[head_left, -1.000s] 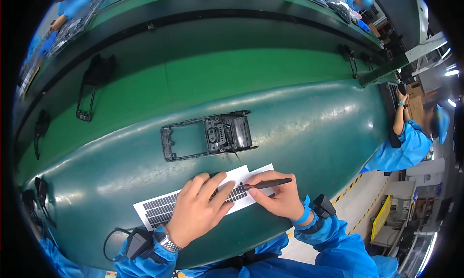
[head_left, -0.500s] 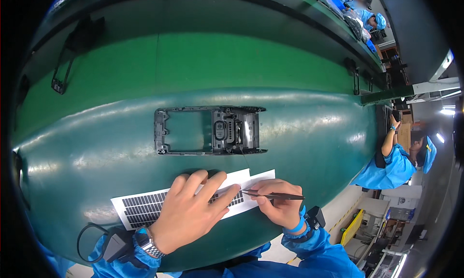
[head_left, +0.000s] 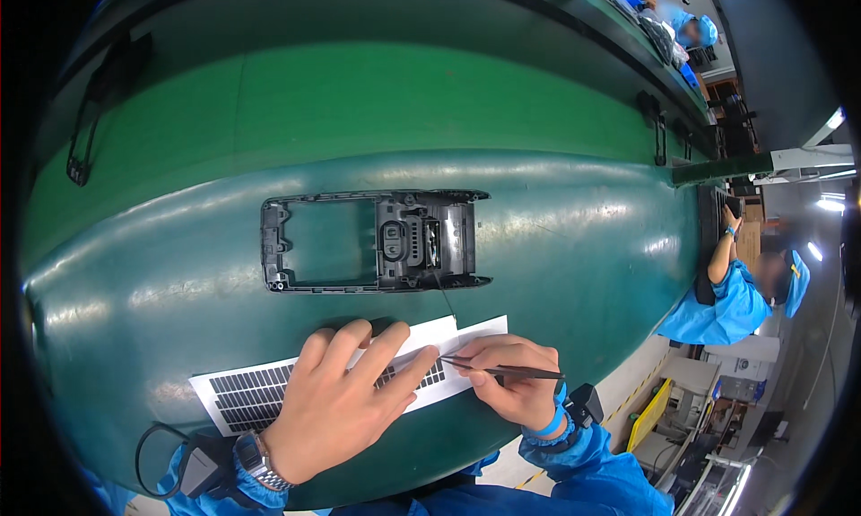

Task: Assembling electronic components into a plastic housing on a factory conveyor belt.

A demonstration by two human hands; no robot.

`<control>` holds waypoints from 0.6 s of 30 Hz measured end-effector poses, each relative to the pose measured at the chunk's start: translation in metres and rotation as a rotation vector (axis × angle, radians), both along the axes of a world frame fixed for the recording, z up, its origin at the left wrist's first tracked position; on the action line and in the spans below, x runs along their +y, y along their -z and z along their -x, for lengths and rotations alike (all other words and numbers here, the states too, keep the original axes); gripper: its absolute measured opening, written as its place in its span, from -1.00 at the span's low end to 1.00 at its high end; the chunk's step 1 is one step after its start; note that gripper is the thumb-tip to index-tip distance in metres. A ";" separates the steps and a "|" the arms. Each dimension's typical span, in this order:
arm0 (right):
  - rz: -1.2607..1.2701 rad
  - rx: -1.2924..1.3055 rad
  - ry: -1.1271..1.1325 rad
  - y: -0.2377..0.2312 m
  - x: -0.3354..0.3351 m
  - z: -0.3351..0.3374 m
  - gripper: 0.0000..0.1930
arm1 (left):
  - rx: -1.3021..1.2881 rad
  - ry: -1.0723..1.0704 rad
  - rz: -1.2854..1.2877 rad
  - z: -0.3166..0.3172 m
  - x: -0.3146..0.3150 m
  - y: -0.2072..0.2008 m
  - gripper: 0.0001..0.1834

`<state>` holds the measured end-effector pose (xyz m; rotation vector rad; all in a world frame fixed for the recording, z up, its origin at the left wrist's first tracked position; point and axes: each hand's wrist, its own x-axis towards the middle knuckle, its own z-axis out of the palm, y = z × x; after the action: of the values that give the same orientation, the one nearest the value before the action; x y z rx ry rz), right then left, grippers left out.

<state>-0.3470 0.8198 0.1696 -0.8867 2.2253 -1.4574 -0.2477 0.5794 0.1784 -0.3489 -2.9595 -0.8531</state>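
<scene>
A white sheet (head_left: 208, 392) bearing rows of small black rectangular stickers lies on the green mat near me. My left hand (head_left: 345, 399) rests over it with spread fingers, the index fingertip close to the right end of the rows. In my right hand (head_left: 516, 386) is a pair of dark tweezers (head_left: 520, 371), held like a pen. The tweezers' tips reach the stickers beside my left index finger; whether they grip one is too small to tell. Beyond the sheet lies a black plastic housing (head_left: 395, 274) with a rectangular opening on its left side.
Dark frame parts (head_left: 82, 144) stand at the far left, with another (head_left: 659, 130) at the far right. A co-worker in blue (head_left: 731, 301) sits at the right end of the bench. Black devices with straps are on both my wrists, a cable looping by the left.
The housing, sheet and left hand appear slightly further left as the view shifts. Both hands keep their poses; the tweezers' tips stay at the stickers.
</scene>
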 end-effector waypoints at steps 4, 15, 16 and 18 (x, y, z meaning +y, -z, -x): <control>0.005 0.013 -0.012 -0.001 -0.001 0.001 -0.89 | -0.003 0.001 0.002 0.000 0.000 0.000 -0.47; 0.042 -0.026 0.002 0.000 -0.001 0.000 -0.90 | 0.002 -0.001 -0.001 0.000 0.000 -0.002 -0.47; 0.047 -0.029 0.002 0.000 -0.001 0.000 -0.89 | 0.002 -0.002 -0.001 0.000 0.000 -0.003 -0.47; 0.052 -0.032 0.002 0.000 0.000 0.000 -0.89 | -0.002 -0.002 -0.002 0.001 0.001 -0.003 -0.47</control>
<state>-0.3474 0.8195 0.1692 -0.8705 2.1753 -1.5259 -0.2483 0.5801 0.1811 -0.3451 -2.9602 -0.8569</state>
